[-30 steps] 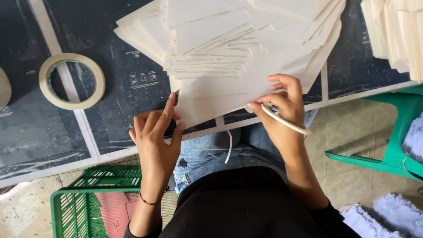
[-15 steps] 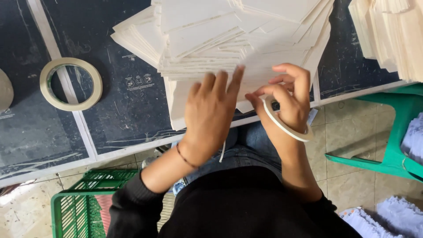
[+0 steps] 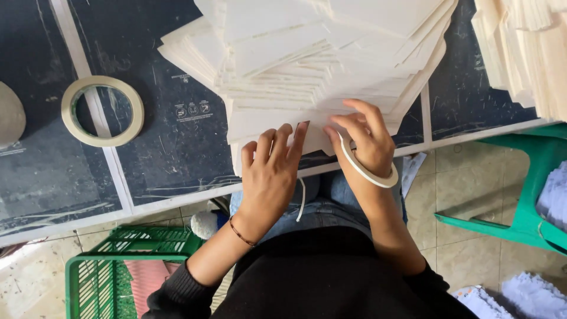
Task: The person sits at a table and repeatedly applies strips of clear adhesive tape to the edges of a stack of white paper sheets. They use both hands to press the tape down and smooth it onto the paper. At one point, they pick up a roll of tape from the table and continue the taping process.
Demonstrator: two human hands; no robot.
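Now both hands rested on the near edge of the fanned stack of cream-white paper sheets (image 3: 319, 65).

Pinched loosely between thumb and fingers, the right hand (image 3: 366, 142) held a thin white plastic ring (image 3: 369, 171) looped under its palm while its fingertips pressed the lowest sheets. The left hand (image 3: 271, 171), which a second earlier had hung off the table edge with fingers spread, had come up and lay flat and unclenched on the same edge just beside the right, grasping nothing; that read as steadying the stack. The stack lay on a dark, scuffed tabletop (image 3: 177, 147) with pale strips, well apart from a roll of beige tape (image 3: 101, 110). Below stood a green plastic crate (image 3: 100, 277) on a tiled floor (image 3: 460, 207), with a green plastic stool (image 3: 531, 195) at right.
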